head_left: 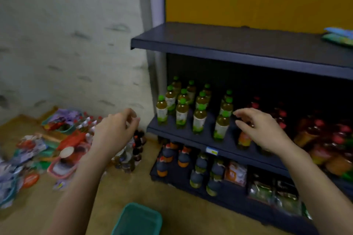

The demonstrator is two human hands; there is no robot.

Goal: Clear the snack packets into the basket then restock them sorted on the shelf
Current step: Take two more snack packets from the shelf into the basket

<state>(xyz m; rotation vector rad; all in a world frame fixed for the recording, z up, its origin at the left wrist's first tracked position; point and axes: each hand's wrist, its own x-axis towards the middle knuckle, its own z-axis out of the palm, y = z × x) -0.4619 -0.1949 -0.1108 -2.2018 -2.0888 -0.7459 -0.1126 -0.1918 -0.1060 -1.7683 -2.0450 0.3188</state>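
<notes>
A dark shelf unit stands on the right; its top shelf (238,46) is mostly bare, with a couple of snack packets (339,37) at its far right edge. A teal basket (138,219) sits on the floor at the bottom centre, below my hands. My left hand (114,131) hovers left of the shelf with fingers loosely curled, holding nothing. In front of the middle shelf (225,144), near the bottles, my right hand (261,128) is raised with relaxed fingers, also holding nothing. The picture is blurred.
Green-capped bottles (198,112) and red-capped bottles (324,133) fill the middle shelf. The bottom shelf holds dark bottles (183,156) and packets (273,189). A heap of packets, small baskets and bottles (63,139) lies on the floor at the left, by the wall.
</notes>
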